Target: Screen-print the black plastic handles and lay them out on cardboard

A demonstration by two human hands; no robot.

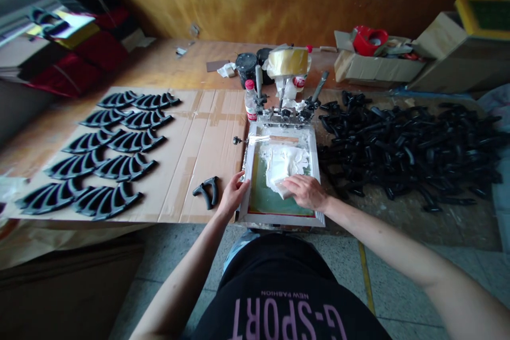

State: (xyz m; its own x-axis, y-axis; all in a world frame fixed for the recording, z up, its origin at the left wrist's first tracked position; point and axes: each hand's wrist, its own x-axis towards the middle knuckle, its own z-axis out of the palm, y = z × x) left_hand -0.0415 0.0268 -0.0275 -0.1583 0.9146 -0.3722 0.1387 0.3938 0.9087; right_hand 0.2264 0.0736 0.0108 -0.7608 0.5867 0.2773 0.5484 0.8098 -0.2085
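Note:
A screen-printing frame (279,219) with a green mesh lies in front of me, clamped at its far end. My left hand (233,195) grips the frame's left edge, fingers curled over the rim. My right hand (305,191) presses a white cloth (283,166) flat onto the mesh, fingers laid over it. White ink smears the upper part of the screen. A single black curved plastic part (207,191) lies on the cardboard just left of my left hand.
Rows of black fan-shaped parts (101,154) lie on cardboard (199,138) at the left. A big heap of black parts (406,149) fills the right. A small bottle (250,100), ink pots (246,68) and cardboard boxes (374,66) stand behind.

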